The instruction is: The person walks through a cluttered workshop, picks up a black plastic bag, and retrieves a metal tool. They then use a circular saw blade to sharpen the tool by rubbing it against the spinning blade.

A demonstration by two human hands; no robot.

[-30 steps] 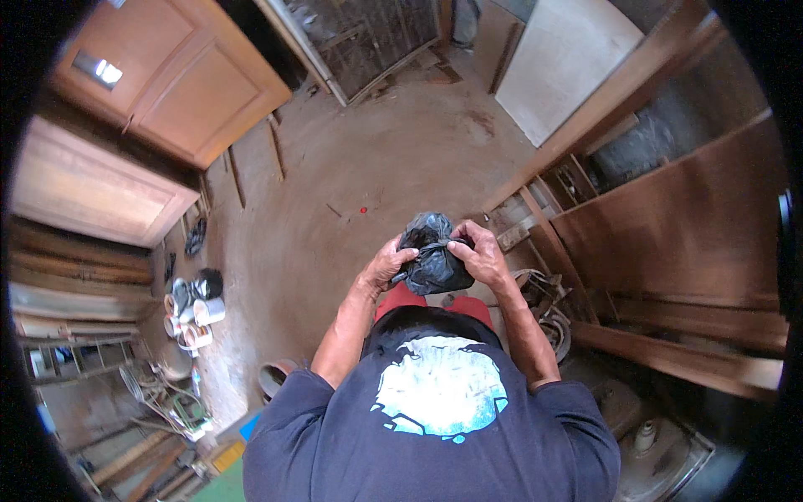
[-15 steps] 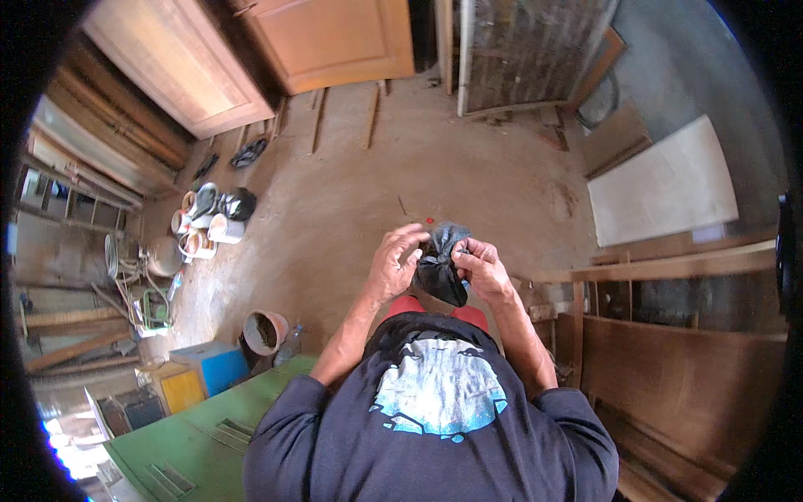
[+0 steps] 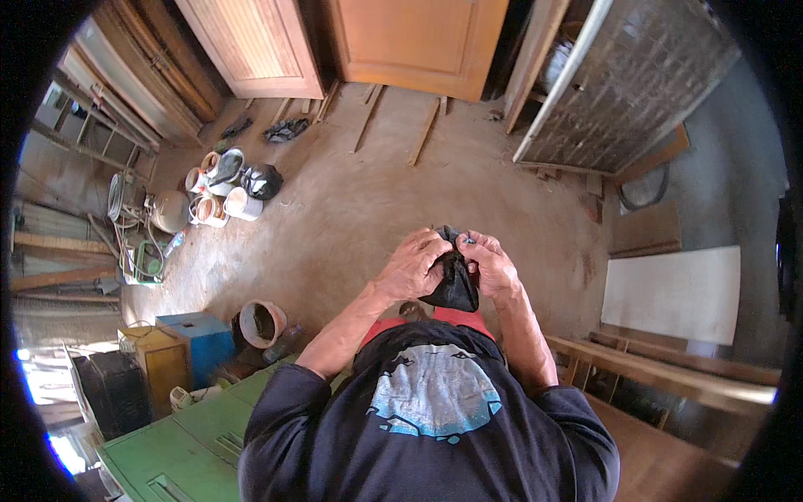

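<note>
A small black plastic bag (image 3: pixel 457 283) hangs in front of my chest, bunched at its top. My left hand (image 3: pixel 415 263) grips the bag's upper left side with the fingers curled over it. My right hand (image 3: pixel 488 262) pinches the bunched top from the right. Both hands touch each other above the bag. What is inside the bag is hidden.
On the dirt floor at the left stand several paint cans and buckets (image 3: pixel 219 194), a blue box (image 3: pixel 199 340) and a clay-coloured pot (image 3: pixel 261 323). A green metal surface (image 3: pixel 191 443) lies at the lower left. Wooden cabinets (image 3: pixel 416 42) line the back; planks (image 3: pixel 669 372) and a white board (image 3: pixel 672 294) lie right.
My view has swung round, so the cabinets now sit at the top and the cans at the left. The bag has been gathered tighter between both hands.
</note>
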